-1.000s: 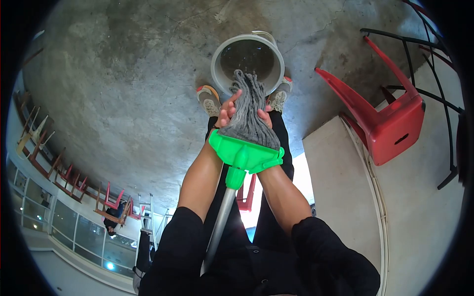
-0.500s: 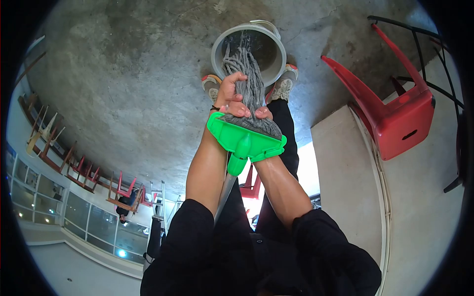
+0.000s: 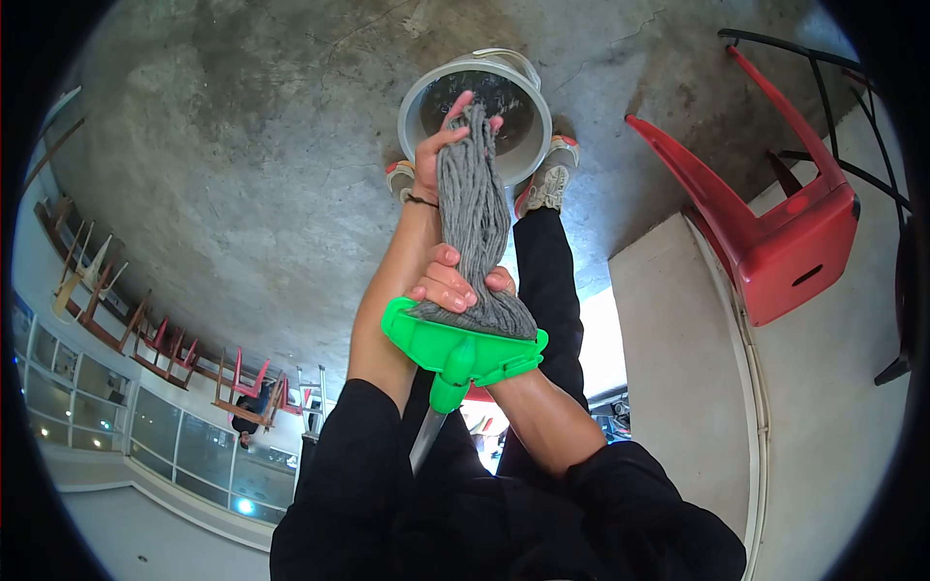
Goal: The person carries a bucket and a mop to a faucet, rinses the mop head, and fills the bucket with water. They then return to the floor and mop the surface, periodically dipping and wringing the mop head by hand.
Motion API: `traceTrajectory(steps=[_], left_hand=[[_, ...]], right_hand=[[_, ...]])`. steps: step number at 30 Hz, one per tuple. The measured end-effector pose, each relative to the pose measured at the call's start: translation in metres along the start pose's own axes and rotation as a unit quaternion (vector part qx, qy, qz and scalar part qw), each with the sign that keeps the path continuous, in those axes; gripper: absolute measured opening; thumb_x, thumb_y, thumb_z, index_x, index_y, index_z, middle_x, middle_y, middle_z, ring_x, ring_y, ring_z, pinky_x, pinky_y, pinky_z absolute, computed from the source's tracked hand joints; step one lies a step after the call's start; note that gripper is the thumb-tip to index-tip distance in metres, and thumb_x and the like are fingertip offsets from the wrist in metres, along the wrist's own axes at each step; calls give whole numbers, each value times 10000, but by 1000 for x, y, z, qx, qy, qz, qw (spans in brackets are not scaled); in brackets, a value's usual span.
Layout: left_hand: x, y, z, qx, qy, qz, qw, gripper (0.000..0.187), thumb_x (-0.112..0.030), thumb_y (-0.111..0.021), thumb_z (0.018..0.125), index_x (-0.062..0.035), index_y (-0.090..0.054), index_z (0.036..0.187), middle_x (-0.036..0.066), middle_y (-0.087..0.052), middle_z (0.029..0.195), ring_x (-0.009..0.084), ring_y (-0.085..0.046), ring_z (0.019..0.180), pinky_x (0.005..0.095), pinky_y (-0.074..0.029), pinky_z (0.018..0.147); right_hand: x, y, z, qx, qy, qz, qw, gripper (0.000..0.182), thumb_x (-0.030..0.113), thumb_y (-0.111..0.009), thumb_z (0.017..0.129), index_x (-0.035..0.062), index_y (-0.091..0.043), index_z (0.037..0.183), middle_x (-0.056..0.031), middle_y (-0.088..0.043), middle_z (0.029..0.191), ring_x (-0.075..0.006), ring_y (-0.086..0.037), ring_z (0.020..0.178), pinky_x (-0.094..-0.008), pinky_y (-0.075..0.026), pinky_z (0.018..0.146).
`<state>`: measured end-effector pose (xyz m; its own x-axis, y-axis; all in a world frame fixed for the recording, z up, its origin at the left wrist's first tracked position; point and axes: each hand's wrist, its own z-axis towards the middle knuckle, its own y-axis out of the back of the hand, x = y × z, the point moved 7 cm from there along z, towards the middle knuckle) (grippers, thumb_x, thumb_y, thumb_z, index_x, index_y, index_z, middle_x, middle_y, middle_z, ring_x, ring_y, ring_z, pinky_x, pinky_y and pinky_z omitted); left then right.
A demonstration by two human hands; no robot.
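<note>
A wet grey string mop (image 3: 470, 203) hangs from a green plastic clamp (image 3: 465, 353) on a metal handle (image 3: 426, 441). My left hand (image 3: 441, 145), with a dark band at the wrist, is closed around the far end of the strands. From beneath, my right hand (image 3: 448, 283) wraps the strands just beyond the clamp; its fingers show on the left, its thumb on the right. Beyond the mop stands a pale bucket (image 3: 407, 131) holding dark water, with my left hand's fingertips over its near part. The strands partly hide both hands.
My shoes (image 3: 547, 184) stand beside the bucket on the stained concrete floor (image 3: 262, 155). At the right are a red plastic stool (image 3: 799, 252) and a pale low wall (image 3: 668, 339). Chairs and tables line the far left, near windows (image 3: 208, 436), where another person (image 3: 247, 412) appears.
The mop and clamp have come nearer to my body, and the strands have lifted out of the bucket. My left hand has moved outward along them, while my right hand stays near the clamp.
</note>
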<state>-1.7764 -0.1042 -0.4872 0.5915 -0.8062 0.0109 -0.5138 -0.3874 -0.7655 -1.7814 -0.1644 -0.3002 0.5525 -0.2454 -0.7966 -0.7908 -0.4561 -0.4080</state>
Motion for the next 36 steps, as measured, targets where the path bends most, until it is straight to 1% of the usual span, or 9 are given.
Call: traceTrajectory(steps=[3, 5, 8, 19, 24, 30, 31, 33, 36], left_hand=[[-17, 21, 6, -150, 16, 421, 895, 308, -97, -593, 764, -68, -644, 1066, 139, -631, 913, 220, -637, 849, 297, -514, 754], [-30, 3, 16, -45, -52, 766, 639, 285, -115, -623, 691, -3, -693, 943, 171, -665, 839, 246, -663, 833, 306, -515, 762], [-33, 25, 17, -238, 45, 798, 552, 350, -162, -664, 642, 9, -673, 948, 183, -671, 840, 281, -662, 799, 314, -490, 735], [5, -55, 27, -58, 191, 936, 290, 306, -183, -586, 690, 0, -694, 911, 277, -646, 912, 402, -635, 915, 440, -504, 844], [15, -35, 25, -49, 211, 948, 232, 358, -235, -572, 728, 0, -677, 978, 260, -653, 954, 387, -650, 896, 449, -511, 828], [-6, -32, 16, -97, 226, 870, 427, 366, -215, -510, 786, 32, -620, 1032, 269, -615, 1091, 309, -620, 1030, 384, -459, 938], [-7, -17, 15, -70, 232, 711, 660, 389, -189, -488, 820, 69, -566, 1100, 258, -587, 1158, 275, -587, 1091, 369, -413, 1000], [-15, -10, -9, -69, 296, 344, 888, 408, -191, -492, 838, 56, -544, 1158, 218, -597, 1164, 274, -589, 1085, 358, -417, 1002], [-11, 13, -37, -132, 210, 145, 958, 449, -308, -483, 913, 2, -521, 1235, 140, -617, 1148, 269, -600, 1060, 393, -450, 970]], right_hand=[[11, -1, -3, -19, 14, -27, 999, 352, 177, -554, 695, 35, -474, 1007, -30, -427, 655, -175, -480, 674, -364, -331, 1004], [20, 0, -3, -37, 28, -54, 997, 331, 173, -541, 689, 33, -475, 982, -34, -419, 647, -179, -472, 666, -363, -338, 991], [27, 6, 0, -41, 12, -76, 996, 301, 159, -523, 667, 32, -478, 937, -38, -406, 631, -186, -463, 659, -366, -341, 985], [33, 32, -1, -147, -23, -167, 975, 209, 128, -513, 681, 19, -523, 860, -82, -462, 637, -228, -504, 659, -359, -442, 745], [58, 65, -17, -283, -78, -405, 866, 170, 114, -523, 700, 16, -516, 838, -88, -454, 621, -229, -518, 641, -367, -431, 641], [36, 35, -19, -125, -34, -207, 970, 175, 137, -495, 690, 37, -468, 831, -87, -447, 648, -239, -479, 674, -370, -417, 677], [33, 29, -19, -117, -23, -192, 974, 185, 143, -495, 685, 38, -466, 834, -84, -444, 646, -237, -477, 670, -375, -415, 682], [27, 15, -19, -97, -3, -156, 983, 205, 156, -495, 678, 37, -467, 842, -78, -438, 639, -231, -475, 664, -378, -412, 715], [14, -3, -19, -57, 17, -105, 993, 229, 182, -506, 668, 44, -462, 846, -61, -427, 630, -212, -470, 657, -367, -392, 818]])
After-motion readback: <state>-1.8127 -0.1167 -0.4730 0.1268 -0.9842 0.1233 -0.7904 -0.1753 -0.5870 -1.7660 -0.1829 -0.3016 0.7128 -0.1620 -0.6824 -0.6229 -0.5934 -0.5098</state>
